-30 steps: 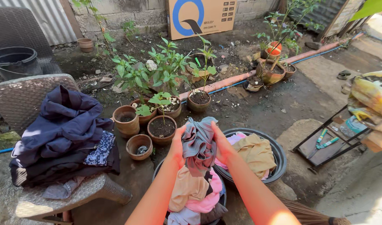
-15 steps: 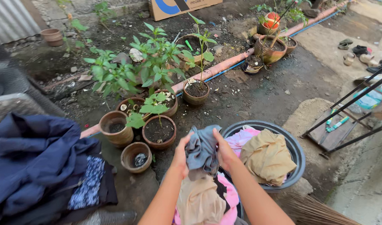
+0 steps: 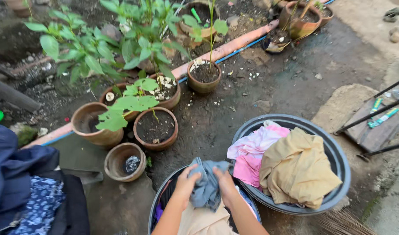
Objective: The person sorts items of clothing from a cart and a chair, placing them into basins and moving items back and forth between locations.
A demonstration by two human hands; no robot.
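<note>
Down at the bottom of your view, a dark tub [image 3: 158, 204] sits on the ground with beige cloth [image 3: 199, 222] and a bit of pink cloth heaped in it. Just to its right, a wider dark basin [image 3: 338, 156] holds a tan garment [image 3: 297, 172] lying over pink clothes [image 3: 251, 152]. Beyond them stand clay pots: an empty one [image 3: 88, 126], a small one [image 3: 123, 161] with something dark inside, and a soil-filled one [image 3: 156, 128] with a leafy plant. Dark blue clothes [image 3: 21, 174] pile up at your left. Your left hand [image 3: 186, 182] and right hand [image 3: 223, 185] are both closed on a grey cloth [image 3: 206, 187], bunching it between them just above the tub. Both forearms rise from the lower edge, angled inward toward each other.
</note>
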